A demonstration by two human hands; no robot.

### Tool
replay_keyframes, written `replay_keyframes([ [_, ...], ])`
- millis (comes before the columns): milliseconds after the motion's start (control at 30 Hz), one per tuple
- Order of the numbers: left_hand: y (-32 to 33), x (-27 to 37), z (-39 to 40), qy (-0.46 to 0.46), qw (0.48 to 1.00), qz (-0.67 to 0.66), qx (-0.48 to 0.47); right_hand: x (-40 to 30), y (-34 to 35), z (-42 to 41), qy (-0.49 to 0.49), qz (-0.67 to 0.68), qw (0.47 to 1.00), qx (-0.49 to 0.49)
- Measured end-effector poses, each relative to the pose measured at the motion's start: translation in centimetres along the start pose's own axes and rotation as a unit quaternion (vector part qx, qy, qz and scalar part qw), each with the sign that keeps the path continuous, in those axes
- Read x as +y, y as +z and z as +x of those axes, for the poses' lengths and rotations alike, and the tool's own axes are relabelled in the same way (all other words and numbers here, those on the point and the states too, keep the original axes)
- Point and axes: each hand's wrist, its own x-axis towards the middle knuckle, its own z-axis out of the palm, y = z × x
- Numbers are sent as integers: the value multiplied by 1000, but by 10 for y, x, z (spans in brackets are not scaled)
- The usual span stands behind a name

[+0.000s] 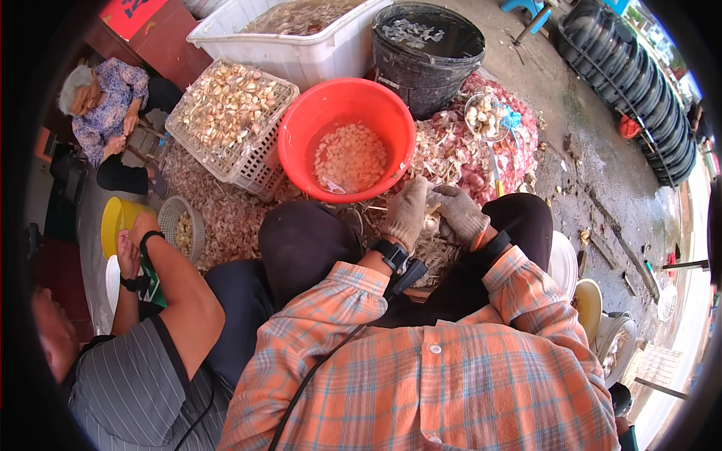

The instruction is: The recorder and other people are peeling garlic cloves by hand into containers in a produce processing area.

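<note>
My left hand (407, 211) and my right hand (461, 213) wear knitted work gloves and meet at the fingertips between my knees. Their fingers are curled inward, hiding whatever may be between them. Right below the fingertips is a pale garlic bulb (431, 224), close to both gloves; whether either hand grips it is unclear. A thin pale strip (377, 208) sticks out to the left of my left hand. Dry garlic skins (437, 259) lie beneath my hands. Just beyond them stands a red plastic basin (290, 141) with peeled cloves (351, 155) in water.
Garlic cloves fill a white crate (271, 163) at the left. Behind stand a white tub (338, 53) and a black bucket (395, 76). A ladle of garlic (486, 118) rests on a red mesh sack (522, 141). One person (141, 372) sits close left, another (113, 101) farther off.
</note>
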Motion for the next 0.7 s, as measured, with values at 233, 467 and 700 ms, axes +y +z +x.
replay_keyframes([
  [233,-5,-1,7,-30,997,-76,17,2,-1,-1,17,121,991,55],
  [467,-11,-4,12,-66,996,-59,18,5,-2,0,-19,143,989,23],
  [700,-11,-6,11,-31,997,-69,4,0,-5,-7,-31,69,997,16],
])
